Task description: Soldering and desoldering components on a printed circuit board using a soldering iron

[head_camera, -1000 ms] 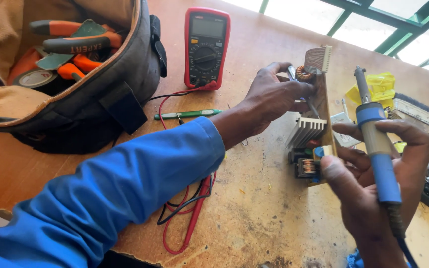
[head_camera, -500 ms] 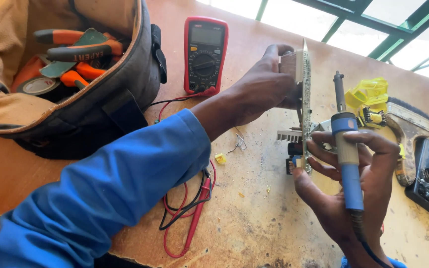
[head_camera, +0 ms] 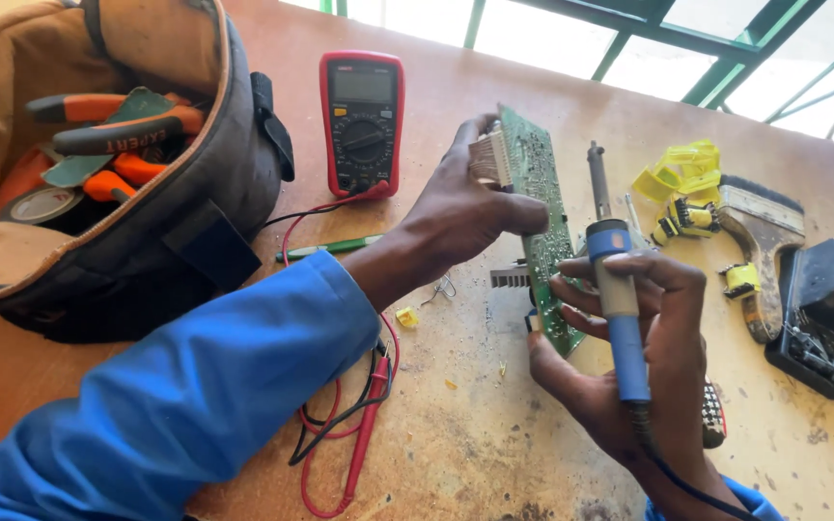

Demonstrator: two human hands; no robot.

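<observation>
— What is sitting at the far left?

— A tool bag, then a red multimeter.

— And the left hand?

— Its fingers are pinching the green circuit board, standing on edge above the bench.

— The right hand?

— Its fingers are curling around a blue soldering iron, fingertips touching the board's lower edge.

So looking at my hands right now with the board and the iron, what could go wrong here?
The soldering iron sits in your right hand while its fingers also steady the circuit board; the tip could touch skin or your left hand. The board stands on edge and might slip. The iron's cord could snag the test leads.
</observation>
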